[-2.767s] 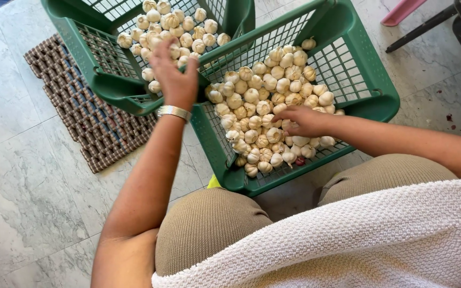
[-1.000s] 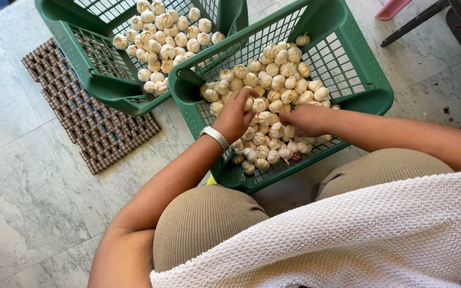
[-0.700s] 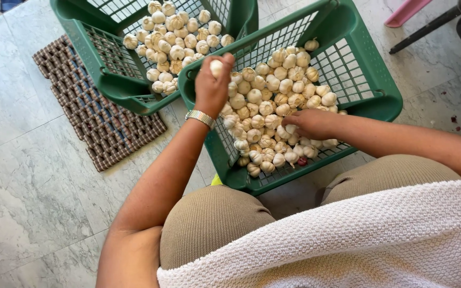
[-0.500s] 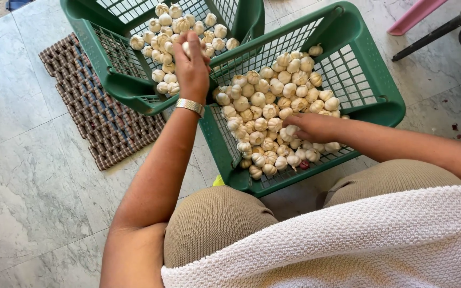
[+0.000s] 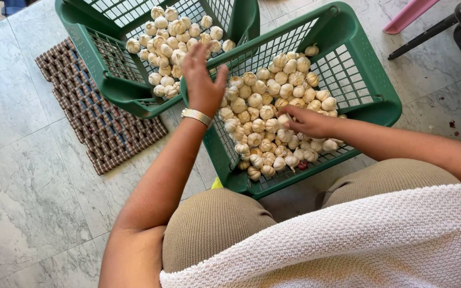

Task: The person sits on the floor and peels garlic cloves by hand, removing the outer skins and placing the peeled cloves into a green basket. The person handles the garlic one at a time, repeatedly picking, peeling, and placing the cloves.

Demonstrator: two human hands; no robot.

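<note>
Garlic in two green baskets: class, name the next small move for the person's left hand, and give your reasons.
Probably bring the left hand back to the near basket for another bulb. Its fingers are spread and empty over the basket rims, by the far basket, while the right hand rests on the garlic piled in the near one.

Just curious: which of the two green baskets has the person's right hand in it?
The nearer basket, by the knees: the right hand rests on its garlic.
</note>
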